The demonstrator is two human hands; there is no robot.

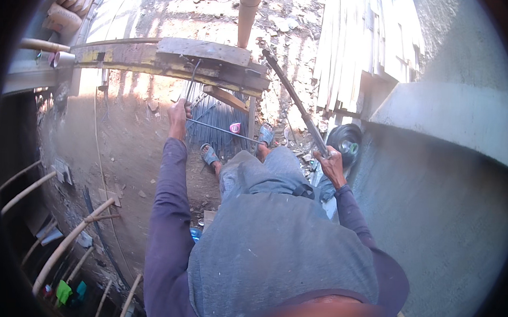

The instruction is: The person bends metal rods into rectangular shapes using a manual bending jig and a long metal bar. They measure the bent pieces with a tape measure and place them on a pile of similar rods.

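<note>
My left hand (178,113) was closed around a thin metal rod (221,128), just below the near edge of the wooden bench (168,65). From my fist one length ran up to the bench top, and another slanted off to the right, ending close to my right foot as I looked down; I could not tell whether both were one bent piece. My right hand (332,165) was wrapped around the lower end of a long dark bar (293,91), well apart from my left. The bar leaned up and to the left, its far end near the right end of the bench; I could not tell whether they touched. A pile of thin rods (226,146) lay on the ground between my feet and under the bench, with a small pink thing (235,128) over it. A round black thing (345,138) sat just beyond my right hand, and pale boards (357,46) lay farther off.
</note>
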